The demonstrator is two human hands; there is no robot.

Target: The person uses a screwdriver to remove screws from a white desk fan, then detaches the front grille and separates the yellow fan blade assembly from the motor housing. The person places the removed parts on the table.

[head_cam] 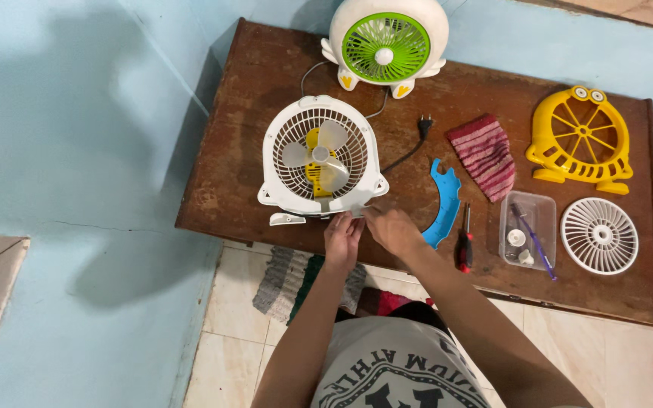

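There, hands (368, 230) under round ribbed fan (319, 160).

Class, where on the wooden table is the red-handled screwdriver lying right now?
In the head view, the red-handled screwdriver lies near the table's front edge, right of the right hand, between the blue curved plastic piece and the clear plastic container.

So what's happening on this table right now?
A person has both hands at the lower edge of a small white fan lying on a wooden table: left hand, right hand. A screwdriver, a blue curved part, a yellow housing and a loose white grille lie to the right.
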